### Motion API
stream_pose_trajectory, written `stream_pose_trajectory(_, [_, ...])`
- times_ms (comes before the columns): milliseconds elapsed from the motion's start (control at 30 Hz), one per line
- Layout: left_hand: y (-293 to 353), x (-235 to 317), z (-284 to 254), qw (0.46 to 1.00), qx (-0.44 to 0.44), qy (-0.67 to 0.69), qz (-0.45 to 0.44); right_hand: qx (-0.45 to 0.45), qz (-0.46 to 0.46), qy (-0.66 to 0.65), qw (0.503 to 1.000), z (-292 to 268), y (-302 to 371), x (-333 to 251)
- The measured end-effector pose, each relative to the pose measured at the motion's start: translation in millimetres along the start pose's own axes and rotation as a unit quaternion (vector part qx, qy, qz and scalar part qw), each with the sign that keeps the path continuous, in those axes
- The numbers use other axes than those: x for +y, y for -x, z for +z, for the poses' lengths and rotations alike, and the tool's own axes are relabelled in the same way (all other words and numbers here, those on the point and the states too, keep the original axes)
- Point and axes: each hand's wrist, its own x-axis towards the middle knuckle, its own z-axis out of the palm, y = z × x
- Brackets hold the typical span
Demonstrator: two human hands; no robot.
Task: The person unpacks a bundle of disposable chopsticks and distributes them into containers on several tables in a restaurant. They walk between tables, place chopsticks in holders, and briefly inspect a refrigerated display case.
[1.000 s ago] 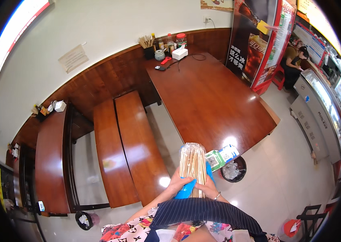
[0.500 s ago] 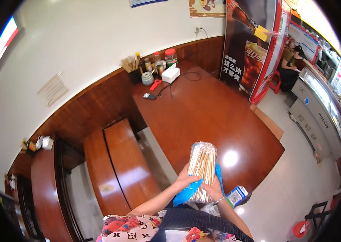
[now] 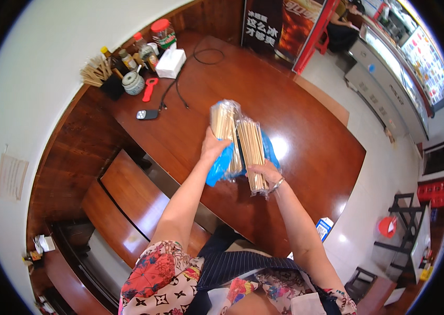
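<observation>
Both bundles are up off the desk [image 3: 306, 131]: the left hand [image 3: 214, 148] grips one wrapped stick bundle [image 3: 225, 126], the right hand [image 3: 265, 172] the other bundle [image 3: 252, 149]; neither is set down yet.

The single clear packet of wooden sticks held upright a second ago now shows as two: the left hand [image 3: 214, 149] grips one bundle [image 3: 225, 126] along with the blue bag [image 3: 221, 164], while the right hand [image 3: 265, 173] holds the second bundle [image 3: 252, 152] just beside it, apparently touching, though the wrap blurs the gap. The hands have come over the wooden table [image 3: 306, 136], which now fills the view, the condiment jars [image 3: 148, 44] nearer.
</observation>
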Motion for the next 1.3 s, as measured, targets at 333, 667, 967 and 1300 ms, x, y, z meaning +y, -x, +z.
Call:
stream_pose_trajectory(333, [17.1,37.9,10.1,0.94,0.105,-0.279,0.168,-0.058,-0.028,-0.163,0.985,-12.9,91.7,-2.0])
stream_pose_trajectory(667, [143.5,122.8,51.8,0.586,-0.449,-0.436,0.514,-0.188,0.156,-0.188,0.951,-8.6,167.3,-0.8])
stream_pose_trajectory(967, [159.2,94.8,8.2,0.875,-0.471,-0.034,0.105,-0.315,0.099,-0.253,0.909,3.7,134.1,3.4])
stream_pose_trajectory(1300, [100.0,73.6,-83.1,0.844,-0.337,0.405,-0.101,-0.039,-0.215,-0.066,0.974,125.5,21.8,-88.7])
